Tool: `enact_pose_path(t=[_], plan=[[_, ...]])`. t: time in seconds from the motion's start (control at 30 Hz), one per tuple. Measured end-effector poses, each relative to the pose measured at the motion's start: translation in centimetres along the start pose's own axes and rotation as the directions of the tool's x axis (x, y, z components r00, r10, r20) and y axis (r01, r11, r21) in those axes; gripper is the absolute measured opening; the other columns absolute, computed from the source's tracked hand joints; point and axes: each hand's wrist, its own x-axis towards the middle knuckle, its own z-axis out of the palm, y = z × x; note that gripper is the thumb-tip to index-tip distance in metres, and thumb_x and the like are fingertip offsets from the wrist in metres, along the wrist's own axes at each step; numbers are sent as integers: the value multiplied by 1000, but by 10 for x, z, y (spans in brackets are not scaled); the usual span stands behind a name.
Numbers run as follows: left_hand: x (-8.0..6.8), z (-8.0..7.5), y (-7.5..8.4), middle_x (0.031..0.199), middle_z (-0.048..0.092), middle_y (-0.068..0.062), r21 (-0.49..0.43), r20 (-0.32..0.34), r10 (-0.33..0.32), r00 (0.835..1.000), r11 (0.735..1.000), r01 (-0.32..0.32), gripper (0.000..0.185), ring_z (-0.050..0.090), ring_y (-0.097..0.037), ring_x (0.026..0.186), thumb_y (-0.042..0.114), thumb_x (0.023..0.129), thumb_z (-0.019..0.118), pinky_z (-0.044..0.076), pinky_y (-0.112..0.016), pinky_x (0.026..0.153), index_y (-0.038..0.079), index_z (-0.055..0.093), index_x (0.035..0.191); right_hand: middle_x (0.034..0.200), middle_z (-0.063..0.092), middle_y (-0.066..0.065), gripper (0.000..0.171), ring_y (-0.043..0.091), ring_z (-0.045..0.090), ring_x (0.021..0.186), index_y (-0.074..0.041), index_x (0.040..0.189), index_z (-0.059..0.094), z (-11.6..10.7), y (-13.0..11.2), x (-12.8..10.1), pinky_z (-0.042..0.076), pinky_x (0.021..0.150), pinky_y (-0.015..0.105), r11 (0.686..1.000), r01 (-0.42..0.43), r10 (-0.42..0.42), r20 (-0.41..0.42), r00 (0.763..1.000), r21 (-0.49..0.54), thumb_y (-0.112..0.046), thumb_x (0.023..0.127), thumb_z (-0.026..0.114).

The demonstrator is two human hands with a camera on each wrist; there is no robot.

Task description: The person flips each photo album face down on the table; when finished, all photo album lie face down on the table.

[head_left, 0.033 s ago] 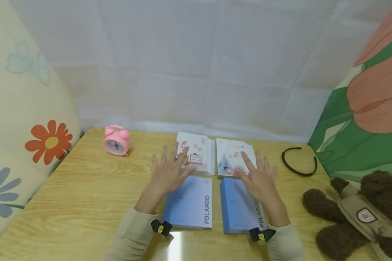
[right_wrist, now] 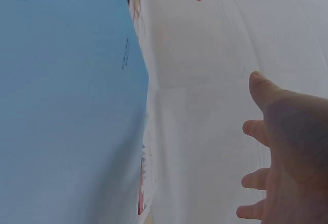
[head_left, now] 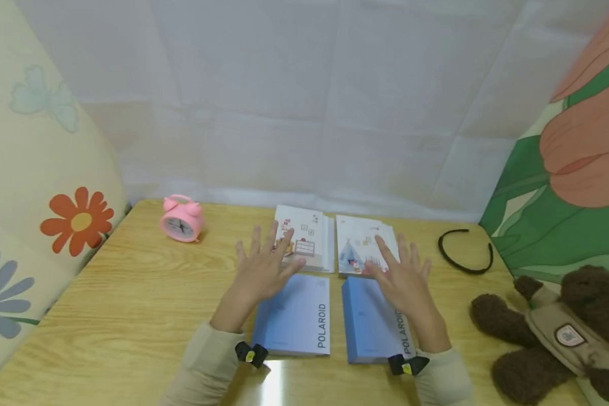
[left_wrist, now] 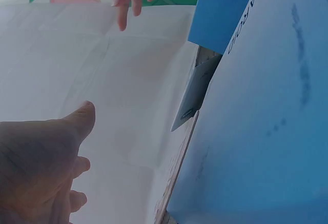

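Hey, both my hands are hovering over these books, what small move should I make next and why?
Probably lower both hands onto the books. The left hand and right hand are spread open, holding nothing, above the seam between the white books and the blue books, so nothing is gripped yet.

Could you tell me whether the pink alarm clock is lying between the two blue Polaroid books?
No, the pink alarm clock stands far left, apart from the blue Polaroid books.
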Motion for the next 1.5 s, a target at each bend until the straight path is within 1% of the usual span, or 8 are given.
enact_pose_path(t=[0.3, 0.6, 0.8, 0.9, 1.03, 1.17, 1.3, 1.5], plan=[[-2, 0, 5, 165, 2, -13, 53, 57, 3, 998, 999, -6, 76, -4, -46, 147, 63, 100, 36, -5, -74, 109, 19, 21, 160, 164, -3, 20, 66, 54, -1, 144, -23, 159, 27, 4, -3, -5, -11, 106, 75, 1000, 6, -6, 19, 1000, 24, -57, 102, 37], [-4, -8, 5, 164, 0, -14, 30, 44, -8, 999, 1000, 6, 77, -3, -48, 146, 60, 100, 41, -6, -73, 109, 19, 19, 160, 162, 4, 24, 65, 56, 3, 143, -22, 158, 29, -5, -8, -1, -9, 105, 77, 999, 39, -39, 10, 999, 11, -56, 103, 38], [-12, -1, 15, 161, 15, -25, -20, 70, 65, 995, 998, -63, 85, 12, -48, 146, 56, 98, 50, 7, -73, 110, 2, 20, 157, 161, 6, 28, 67, 58, 5, 142, -20, 157, 31, -8, 0, -8, -6, 108, 74, 997, 50, -55, 84, 995, 58, -54, 101, 44], [-25, 8, 33, 159, 21, -27, -103, 154, 131, 979, 988, -116, 93, 19, -44, 146, 58, 96, 52, 9, -69, 113, -6, 20, 154, 159, 11, 32, 71, 60, 12, 140, -18, 157, 31, -9, 11, -18, 5, 108, 76, 996, 54, -65, 156, 986, 72, -56, 99, 48], [-43, 26, 60, 159, 20, -24, -197, 300, 217, 929, 967, -163, 108, 19, -41, 146, 69, 87, 58, 9, -65, 115, -6, 19, 155, 156, 15, 35, 77, 61, 20, 137, -13, 157, 31, -4, 26, -32, 21, 103, 78, 993, 38, -64, 234, 970, 113, -58, 97, 51], [-54, 49, 81, 158, 23, -25, -190, 370, 254, 894, 962, -195, 125, 22, -41, 146, 74, 72, 70, 10, -67, 114, -6, 21, 154, 157, 18, 33, 77, 55, 21, 140, -6, 155, 31, 9, 34, -36, 23, 107, 72, 986, 25, -71, 279, 958, 166, -54, 99, 51], [-60, 68, 91, 155, 32, -25, -139, 336, 238, 912, 970, -202, 131, 31, -40, 142, 71, 63, 80, 12, -69, 112, -9, 27, 151, 157, 19, 32, 74, 53, 23, 141, -2, 153, 34, 20, 37, -36, 25, 109, 69, 983, 30, -82, 284, 955, 183, -50, 99, 53], [-61, 88, 102, 146, 46, -25, -74, 215, 231, 949, 973, -220, 108, 41, -39, 135, 56, 73, 82, 19, -67, 111, -13, 39, 144, 159, 20, 28, 69, 51, 22, 142, 4, 149, 38, 25, 40, -41, 24, 110, 67, 975, 39, -88, 218, 972, 220, -37, 99, 59]])
